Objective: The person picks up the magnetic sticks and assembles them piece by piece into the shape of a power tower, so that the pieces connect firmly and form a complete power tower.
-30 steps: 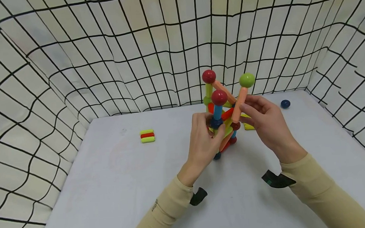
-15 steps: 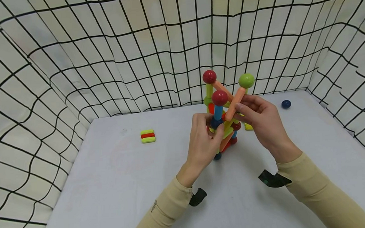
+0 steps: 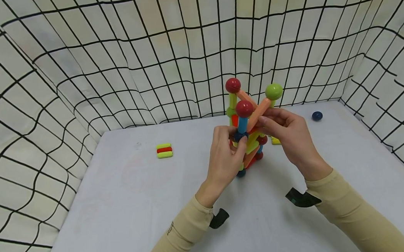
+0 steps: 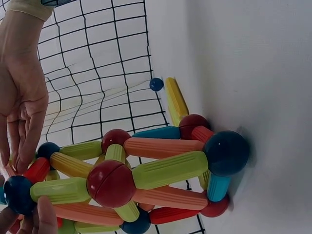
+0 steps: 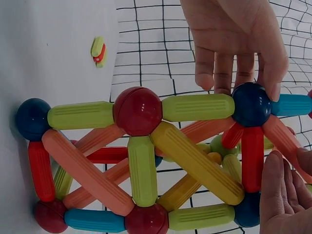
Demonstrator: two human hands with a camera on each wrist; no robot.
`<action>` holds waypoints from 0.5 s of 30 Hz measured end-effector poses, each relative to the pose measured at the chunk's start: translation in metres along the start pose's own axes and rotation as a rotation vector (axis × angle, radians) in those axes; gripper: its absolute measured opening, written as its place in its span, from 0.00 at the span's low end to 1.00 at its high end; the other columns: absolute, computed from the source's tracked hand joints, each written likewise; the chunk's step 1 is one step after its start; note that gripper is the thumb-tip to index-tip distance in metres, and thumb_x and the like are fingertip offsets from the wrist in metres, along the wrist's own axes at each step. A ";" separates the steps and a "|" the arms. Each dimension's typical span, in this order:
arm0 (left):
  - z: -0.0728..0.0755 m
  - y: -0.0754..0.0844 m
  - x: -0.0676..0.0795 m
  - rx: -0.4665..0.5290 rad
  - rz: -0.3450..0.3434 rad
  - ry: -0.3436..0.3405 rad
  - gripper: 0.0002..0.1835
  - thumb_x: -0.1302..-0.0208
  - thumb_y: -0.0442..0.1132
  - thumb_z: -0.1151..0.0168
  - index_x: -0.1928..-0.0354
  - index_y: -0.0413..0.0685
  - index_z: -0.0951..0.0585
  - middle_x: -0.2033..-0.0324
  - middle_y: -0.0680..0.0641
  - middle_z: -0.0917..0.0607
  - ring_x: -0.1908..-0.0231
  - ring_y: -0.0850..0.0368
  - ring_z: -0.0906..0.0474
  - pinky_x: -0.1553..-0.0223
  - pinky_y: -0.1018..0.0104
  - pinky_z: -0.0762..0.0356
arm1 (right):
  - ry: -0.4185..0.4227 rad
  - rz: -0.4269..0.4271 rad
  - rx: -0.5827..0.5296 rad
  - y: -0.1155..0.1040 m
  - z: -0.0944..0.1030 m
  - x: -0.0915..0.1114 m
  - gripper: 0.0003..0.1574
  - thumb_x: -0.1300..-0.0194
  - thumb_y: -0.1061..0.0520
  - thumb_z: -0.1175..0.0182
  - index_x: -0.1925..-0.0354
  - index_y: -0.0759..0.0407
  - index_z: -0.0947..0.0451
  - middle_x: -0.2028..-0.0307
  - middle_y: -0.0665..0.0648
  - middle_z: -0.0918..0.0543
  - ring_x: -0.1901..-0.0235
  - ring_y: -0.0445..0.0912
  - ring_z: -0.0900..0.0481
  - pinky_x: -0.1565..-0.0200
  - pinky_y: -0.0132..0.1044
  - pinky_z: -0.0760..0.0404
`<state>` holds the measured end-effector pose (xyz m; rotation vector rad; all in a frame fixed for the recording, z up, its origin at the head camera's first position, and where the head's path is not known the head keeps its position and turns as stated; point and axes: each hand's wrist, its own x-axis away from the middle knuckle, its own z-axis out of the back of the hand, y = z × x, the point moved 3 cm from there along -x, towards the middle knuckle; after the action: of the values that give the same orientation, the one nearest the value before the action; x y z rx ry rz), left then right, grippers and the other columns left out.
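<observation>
A tower of magnetic sticks and balls [image 5: 139, 114] stands upright on the table. My left hand [image 3: 221, 159] grips the dark blue ball [image 5: 251, 104] on its near column, thumb and fingers on either side. Above that ball are a light blue stick [image 3: 242, 125] and a red ball [image 3: 244, 108]. My right hand [image 3: 295, 143] pinches a slanted orange stick [image 3: 258, 113]. Its upper end is at the green ball [image 3: 274, 92], and its lower end meets the dark blue ball in the right wrist view. A second red ball [image 3: 233, 85] tops the back column.
Two green sticks and a red stick [image 3: 164, 150] lie side by side on the white table [image 3: 130, 196], left of the tower. Yellow sticks [image 4: 176, 100] lie behind it. A loose dark blue ball [image 3: 317, 116] rests at the back right. Black netting [image 3: 170, 60] surrounds the table.
The orange stick's lower end has swung left and down to the dark blue ball, as my right hand shifted slightly left. My left hand has kept its grip.
</observation>
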<state>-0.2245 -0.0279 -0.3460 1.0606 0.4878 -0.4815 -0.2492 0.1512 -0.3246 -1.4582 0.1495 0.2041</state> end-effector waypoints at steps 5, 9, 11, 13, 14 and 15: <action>0.002 -0.002 0.001 0.042 -0.027 -0.021 0.16 0.35 0.35 0.39 0.49 0.36 0.29 0.55 0.43 0.28 0.60 0.54 0.25 0.66 0.67 0.19 | -0.010 -0.003 0.080 0.007 0.006 0.003 0.28 0.32 0.46 0.39 0.42 0.62 0.25 0.52 0.58 0.18 0.56 0.44 0.15 0.52 0.31 0.20; 0.006 -0.010 -0.002 0.153 0.046 -0.020 0.14 0.27 0.38 0.51 0.46 0.36 0.29 0.54 0.42 0.24 0.57 0.50 0.23 0.62 0.62 0.18 | -0.021 -0.045 0.162 0.017 0.012 0.006 0.27 0.31 0.43 0.41 0.45 0.62 0.27 0.53 0.61 0.20 0.58 0.44 0.16 0.55 0.29 0.19; 0.010 -0.016 -0.006 0.207 0.115 0.002 0.14 0.24 0.38 0.57 0.45 0.37 0.29 0.54 0.41 0.21 0.56 0.48 0.23 0.59 0.60 0.19 | -0.029 -0.063 0.173 0.022 0.013 0.007 0.28 0.31 0.43 0.42 0.46 0.62 0.28 0.52 0.65 0.21 0.59 0.46 0.17 0.55 0.29 0.19; 0.015 -0.023 -0.013 0.240 0.179 0.017 0.15 0.23 0.38 0.59 0.45 0.37 0.29 0.54 0.39 0.21 0.54 0.46 0.23 0.56 0.57 0.20 | -0.028 -0.075 0.176 0.025 0.013 0.008 0.28 0.30 0.43 0.42 0.45 0.63 0.29 0.51 0.66 0.22 0.58 0.46 0.16 0.55 0.29 0.19; 0.017 -0.026 -0.016 0.246 0.204 0.015 0.15 0.24 0.38 0.58 0.43 0.38 0.29 0.51 0.39 0.21 0.51 0.47 0.24 0.52 0.56 0.21 | -0.028 -0.082 0.177 0.026 0.013 0.008 0.28 0.30 0.43 0.42 0.45 0.63 0.30 0.51 0.66 0.22 0.58 0.47 0.16 0.54 0.29 0.19; 0.018 -0.030 -0.020 0.256 0.229 0.004 0.16 0.24 0.38 0.58 0.41 0.39 0.30 0.47 0.40 0.22 0.47 0.48 0.26 0.47 0.55 0.23 | -0.028 -0.088 0.181 0.027 0.013 0.009 0.28 0.30 0.43 0.42 0.45 0.63 0.30 0.50 0.65 0.22 0.57 0.47 0.16 0.53 0.29 0.19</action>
<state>-0.2559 -0.0536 -0.3479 1.3460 0.3069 -0.3439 -0.2474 0.1672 -0.3516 -1.2788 0.0782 0.1357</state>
